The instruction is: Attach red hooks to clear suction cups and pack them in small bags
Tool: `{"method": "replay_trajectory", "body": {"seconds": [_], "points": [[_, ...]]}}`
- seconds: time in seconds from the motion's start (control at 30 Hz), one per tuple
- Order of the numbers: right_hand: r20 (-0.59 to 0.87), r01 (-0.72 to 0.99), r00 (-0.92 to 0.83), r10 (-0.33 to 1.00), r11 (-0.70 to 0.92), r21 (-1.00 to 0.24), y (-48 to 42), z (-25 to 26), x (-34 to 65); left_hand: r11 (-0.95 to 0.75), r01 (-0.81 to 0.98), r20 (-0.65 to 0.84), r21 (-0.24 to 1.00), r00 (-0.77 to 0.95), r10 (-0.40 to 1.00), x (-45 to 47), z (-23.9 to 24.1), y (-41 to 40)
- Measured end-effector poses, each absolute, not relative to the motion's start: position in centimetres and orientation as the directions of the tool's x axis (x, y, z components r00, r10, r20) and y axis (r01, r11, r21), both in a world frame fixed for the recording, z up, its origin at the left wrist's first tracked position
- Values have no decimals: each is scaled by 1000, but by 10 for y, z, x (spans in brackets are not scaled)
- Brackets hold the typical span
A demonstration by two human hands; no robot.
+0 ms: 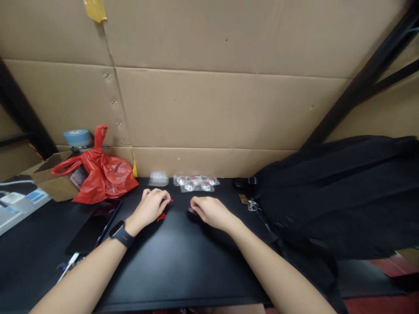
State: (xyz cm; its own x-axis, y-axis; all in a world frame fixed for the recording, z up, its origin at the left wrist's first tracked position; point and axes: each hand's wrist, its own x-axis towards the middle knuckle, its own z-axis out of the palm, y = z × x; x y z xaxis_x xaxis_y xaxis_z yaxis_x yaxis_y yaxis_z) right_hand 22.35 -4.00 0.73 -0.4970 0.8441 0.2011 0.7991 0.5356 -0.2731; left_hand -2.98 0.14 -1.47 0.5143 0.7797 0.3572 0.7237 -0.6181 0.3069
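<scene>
My left hand [152,206], with a dark watch on its wrist, is pinched closed on a red cord [161,216]. The cord lies bunched below the fingers, and a short end sticks out past the fingertips. To its right, my right hand [211,211] is closed over a small dark, shiny object [192,211] low on the black table mat [176,261]. Most of that object is hidden by the fingers. Behind the hands lie several clear packets with round silvery pieces [196,183] and a stack of clear plastic bags [158,179].
A red plastic bag [106,174], a cardboard box [60,185] and a blue-lidded container [77,138] stand at left. Nearby are a phone [94,226] with a cable and a power strip [24,207]. A black backpack [343,196] and a key ring [252,206] lie at right.
</scene>
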Motion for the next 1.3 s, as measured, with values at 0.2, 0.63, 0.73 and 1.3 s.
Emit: {"method": "replay_trajectory", "body": {"seconds": [0.2,0.63,0.73,1.3], "points": [[223,828,-496,839,535,-169,-44,10,219,-617,713,374,332,501,780,-30,-13,2],[211,828,-355,911,411,-380,-7,-7,282,-603,723,385,336,479,789,-29,-12,0],[135,810,-361,923,382,-445,-1,-12,290,-603,723,393,336,474,788,-26,-12,-1],[468,480,-369,803,596,-644,-23,3,239,-565,679,414,468,396,820,-5,5,-28]]}}
